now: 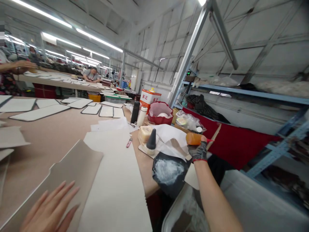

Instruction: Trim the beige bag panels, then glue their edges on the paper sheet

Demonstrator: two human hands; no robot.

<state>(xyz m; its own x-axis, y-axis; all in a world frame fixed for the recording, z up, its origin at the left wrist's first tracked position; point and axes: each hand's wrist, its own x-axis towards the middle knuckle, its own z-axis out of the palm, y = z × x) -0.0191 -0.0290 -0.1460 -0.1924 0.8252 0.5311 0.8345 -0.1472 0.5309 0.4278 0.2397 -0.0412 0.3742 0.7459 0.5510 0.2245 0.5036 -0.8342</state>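
My left hand (51, 209) lies flat with fingers spread on a beige-grey cut sheet piece (79, 164). That piece overlaps a long white sheet (116, 180) on the table. Out to the right, my right hand (200, 150), in a grey glove with bare fingertips, grips a squeeze bottle (193, 139) of amber liquid with a red tip. The bottle is tipped on its side above white paper (173, 135). Left of it stand a dark cone-shaped nozzle (151, 141) and a yellowish sponge block (145, 133). A black cloth smeared with white powder (169, 170) hangs at the table edge.
Several dark-edged white panels (43, 111) lie across the table (65, 130). A black bottle (135, 112), a white bottle (142, 116), a red bowl (160, 112) and small pink snips (129, 142) are near the edge. A grey bin (169, 219) stands below; blue shelving (265, 158) is right. Co-workers (91, 74) sit beyond.
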